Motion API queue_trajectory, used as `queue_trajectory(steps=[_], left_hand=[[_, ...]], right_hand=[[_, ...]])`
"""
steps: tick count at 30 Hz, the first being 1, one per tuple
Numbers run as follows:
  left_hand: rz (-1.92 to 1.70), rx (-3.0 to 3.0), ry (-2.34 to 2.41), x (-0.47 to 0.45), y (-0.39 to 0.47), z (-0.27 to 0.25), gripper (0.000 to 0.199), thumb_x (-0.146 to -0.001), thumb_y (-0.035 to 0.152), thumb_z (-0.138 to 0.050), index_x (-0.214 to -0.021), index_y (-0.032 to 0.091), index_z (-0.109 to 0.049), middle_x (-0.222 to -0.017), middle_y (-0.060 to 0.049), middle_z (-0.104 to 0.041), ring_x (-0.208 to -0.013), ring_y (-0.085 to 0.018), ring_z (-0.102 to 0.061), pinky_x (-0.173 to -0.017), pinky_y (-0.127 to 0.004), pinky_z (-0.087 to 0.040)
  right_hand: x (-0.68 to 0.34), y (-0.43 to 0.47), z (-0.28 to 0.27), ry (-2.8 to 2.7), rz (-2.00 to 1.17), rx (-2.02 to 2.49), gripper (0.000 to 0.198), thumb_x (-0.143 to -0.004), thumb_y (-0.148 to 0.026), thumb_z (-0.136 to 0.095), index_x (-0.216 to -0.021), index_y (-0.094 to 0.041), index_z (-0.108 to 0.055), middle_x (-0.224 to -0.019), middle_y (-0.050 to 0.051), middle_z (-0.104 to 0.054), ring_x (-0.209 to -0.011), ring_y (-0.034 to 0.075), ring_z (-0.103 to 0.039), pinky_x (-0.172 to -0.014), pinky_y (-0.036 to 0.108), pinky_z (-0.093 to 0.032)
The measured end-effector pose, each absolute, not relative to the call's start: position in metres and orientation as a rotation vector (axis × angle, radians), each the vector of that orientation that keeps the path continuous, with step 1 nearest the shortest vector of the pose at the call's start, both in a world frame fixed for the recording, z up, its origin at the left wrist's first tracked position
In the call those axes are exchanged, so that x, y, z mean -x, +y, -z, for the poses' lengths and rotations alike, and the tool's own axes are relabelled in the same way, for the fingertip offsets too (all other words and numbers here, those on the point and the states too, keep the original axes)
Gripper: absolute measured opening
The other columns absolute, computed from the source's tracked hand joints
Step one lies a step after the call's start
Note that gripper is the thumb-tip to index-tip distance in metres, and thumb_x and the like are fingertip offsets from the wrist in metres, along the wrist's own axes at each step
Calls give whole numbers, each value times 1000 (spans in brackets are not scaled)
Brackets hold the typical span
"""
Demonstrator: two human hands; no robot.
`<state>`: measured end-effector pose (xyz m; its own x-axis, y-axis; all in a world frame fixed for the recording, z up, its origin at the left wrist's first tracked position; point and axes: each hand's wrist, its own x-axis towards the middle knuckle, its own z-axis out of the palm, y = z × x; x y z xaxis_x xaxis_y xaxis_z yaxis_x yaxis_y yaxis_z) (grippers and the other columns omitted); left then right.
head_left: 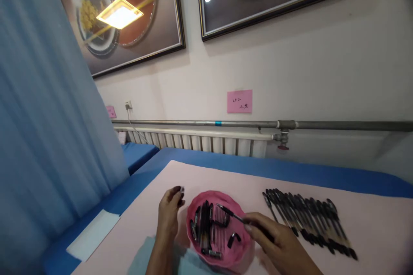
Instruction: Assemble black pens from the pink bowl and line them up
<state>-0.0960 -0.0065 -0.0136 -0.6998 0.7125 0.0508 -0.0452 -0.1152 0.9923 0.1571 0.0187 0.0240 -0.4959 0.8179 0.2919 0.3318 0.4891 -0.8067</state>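
Note:
In the head view my right hand (274, 240) pinches a pen (229, 211) with a clear barrel and a dark grip, its tip pointing up and left over the pink bowl. My left hand (169, 208) is closed left of the bowl. At its fingertips shows a small piece, dark with a pale spot, too small to name. The round pink bowl (238, 258) has a wavy rim and holds pen parts: clear and dark tubes (204, 225) and short black caps (232, 239). To the right of my right hand, several black-ended pens (306, 215) lie side by side in a slanted row.
A pink sheet (200, 176) covers much of the blue bed-like surface (290, 172). A white paper (93, 234) lies at the left, beside a blue curtain (58, 137). Behind run a metal pipe (245, 123) and a radiator (206, 144) along the wall.

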Motion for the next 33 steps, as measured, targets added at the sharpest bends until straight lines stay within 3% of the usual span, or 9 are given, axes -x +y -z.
queue_trajectory(steps=[2, 5, 33], left_hand=[[-1805, -640, 1180, 69, -30, 5, 26, -62, 26, -69, -82, 11, -62, -83, -6, -64, -63, -10, -57, -58, -21, -45], [-1671, -504, 954, 34, -65, -1, 26, -57, 24, -74, -77, 12, -62, -71, -2, -63, -53, -7, -53, -52, -19, -42], [-1440, -954, 1151, 9, -160, -19, 13, -68, 26, -62, -71, 13, -60, -55, 3, -51, -47, -5, -43, -48, -19, -31]], right_hand=[[-173, 7, -20, -2013, -834, 990, 20, -79, -37, -49, -83, -24, -65, -83, 1, -69, -78, 18, -63, -69, 23, -47], [-185, -12, -19, -2047, -743, 973, 20, -81, -36, -50, -87, -25, -65, -86, 2, -68, -79, 18, -63, -70, 23, -48], [-215, -115, -25, -2305, -361, 799, 21, -86, -25, -43, -94, -24, -62, -77, 2, -61, -68, 13, -61, -60, 23, -49]])
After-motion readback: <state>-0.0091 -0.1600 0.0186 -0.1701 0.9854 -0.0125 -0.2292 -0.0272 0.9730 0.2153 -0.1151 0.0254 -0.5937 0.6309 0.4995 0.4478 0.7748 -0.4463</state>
